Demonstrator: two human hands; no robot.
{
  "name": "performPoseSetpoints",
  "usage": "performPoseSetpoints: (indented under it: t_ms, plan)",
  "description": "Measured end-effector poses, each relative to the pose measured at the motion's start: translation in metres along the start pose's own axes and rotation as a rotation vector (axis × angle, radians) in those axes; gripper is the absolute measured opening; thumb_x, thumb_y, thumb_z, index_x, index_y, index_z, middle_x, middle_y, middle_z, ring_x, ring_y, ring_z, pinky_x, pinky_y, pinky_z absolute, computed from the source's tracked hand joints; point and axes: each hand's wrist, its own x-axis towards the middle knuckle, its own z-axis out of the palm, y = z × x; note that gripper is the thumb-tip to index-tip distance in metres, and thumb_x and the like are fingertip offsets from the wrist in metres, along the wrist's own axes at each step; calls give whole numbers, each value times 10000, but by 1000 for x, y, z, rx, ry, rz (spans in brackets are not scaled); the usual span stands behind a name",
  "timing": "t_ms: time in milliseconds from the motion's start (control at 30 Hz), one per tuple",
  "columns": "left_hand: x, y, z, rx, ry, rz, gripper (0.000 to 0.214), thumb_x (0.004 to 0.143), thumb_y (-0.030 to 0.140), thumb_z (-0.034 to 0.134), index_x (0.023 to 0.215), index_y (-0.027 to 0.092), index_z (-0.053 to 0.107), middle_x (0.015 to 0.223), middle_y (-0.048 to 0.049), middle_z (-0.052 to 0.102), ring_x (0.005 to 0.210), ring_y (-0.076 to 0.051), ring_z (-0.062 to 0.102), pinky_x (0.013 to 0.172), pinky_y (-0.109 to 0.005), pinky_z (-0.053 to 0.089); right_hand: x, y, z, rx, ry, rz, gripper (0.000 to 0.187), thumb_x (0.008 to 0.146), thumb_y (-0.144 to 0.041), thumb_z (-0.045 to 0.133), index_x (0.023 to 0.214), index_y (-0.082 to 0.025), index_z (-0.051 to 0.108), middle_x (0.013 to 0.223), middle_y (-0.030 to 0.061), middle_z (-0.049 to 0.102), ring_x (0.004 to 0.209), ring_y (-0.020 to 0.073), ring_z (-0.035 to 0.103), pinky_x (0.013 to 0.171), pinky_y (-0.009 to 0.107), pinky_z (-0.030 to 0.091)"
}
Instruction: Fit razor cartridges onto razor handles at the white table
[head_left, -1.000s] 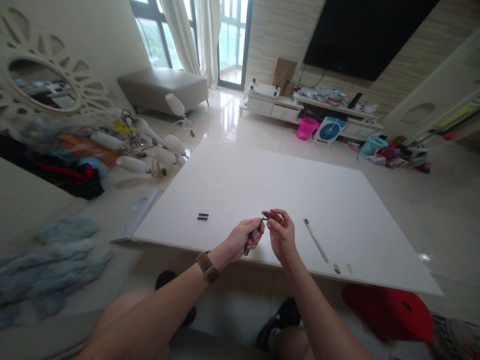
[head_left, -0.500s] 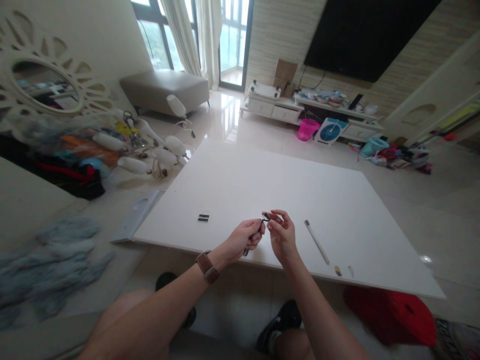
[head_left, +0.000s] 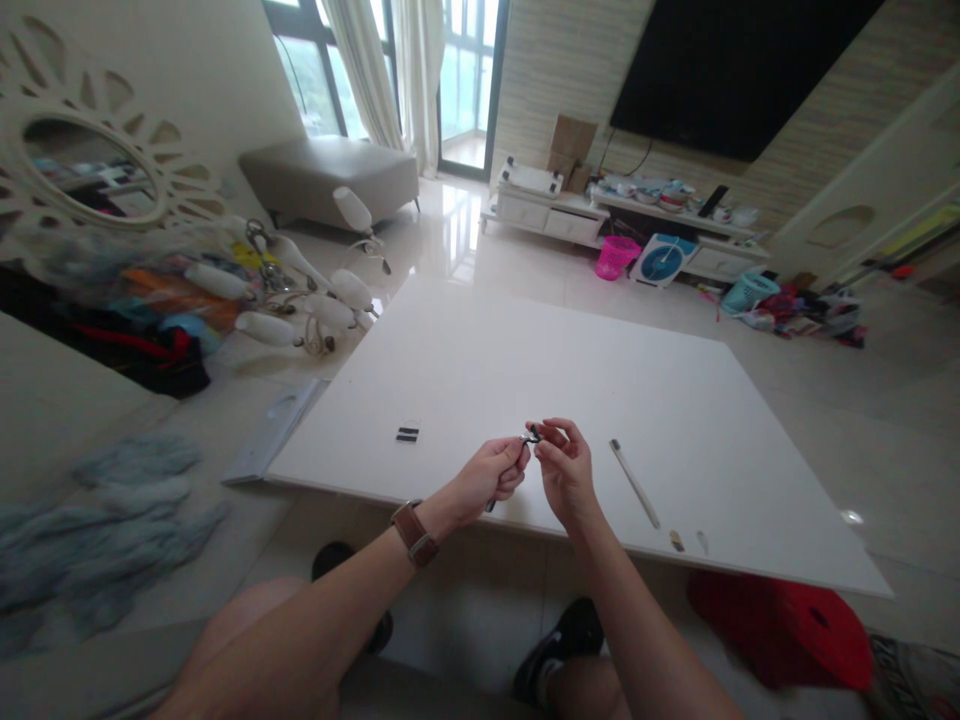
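Observation:
My left hand (head_left: 491, 475) is closed round a slim dark-handled tool (head_left: 491, 505), whose handle end pokes out below the fist. A shiny metal head (head_left: 528, 437) emerges at the top of the fist. There the fingertips of my right hand (head_left: 564, 465) pinch a small black piece (head_left: 534, 432) against the metal; its exact kind is too small to tell. Both hands are just above the near edge of a white board (head_left: 570, 360). Left of them lies a small clear pack with two black strips (head_left: 407, 433). On the right lies a pale stick with a dark tip (head_left: 634, 484).
Near the board's front edge lie a small yellow-and-black piece (head_left: 676, 540) and a clear bit (head_left: 702, 541). A red stool (head_left: 780, 625) is below the right corner. A lamp with several white shades (head_left: 270, 328) stands left, beside grey cloth (head_left: 127, 500).
My right fingertips and the small black piece have shifted very slightly at the metal head. My left hand and the things on the board stay in place.

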Motion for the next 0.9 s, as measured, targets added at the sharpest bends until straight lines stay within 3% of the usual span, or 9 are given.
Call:
performPoseSetpoints:
  t_ms: [167,367,733,900]
  plan:
    - [-2,1,2,23,-2,0,453,889,575,596,731,178,446,530,91,257,429,-49,160,397,-169,97,1,0,-1,3,-3,19,351,618,-188,857,921,-242,688,926,43,735,962,207,657,646,247,462]
    - [-8,3,8,91,-44,-17,477,865,608,606,729,171,470,519,83,286,432,-53,191,400,-183,126,3,-4,-3,41,-12,20,290,700,-305,812,942,-230,671,1034,66,724,612,107,524,598,258,435]
    - [-6,3,3,49,-1,41,335,935,449,485,818,142,552,549,47,372,434,-65,249,405,-191,176,3,-1,-8,73,-88,88,261,751,-337,759,982,-240,683,1030,70,731,637,133,536,614,271,445]
    - [-5,2,4,-11,-16,36,326,930,454,492,827,148,535,566,44,390,437,-66,254,405,-192,171,0,-3,-4,86,-165,123,201,732,-325,769,902,-238,707,1023,59,740,623,139,554,660,297,465]
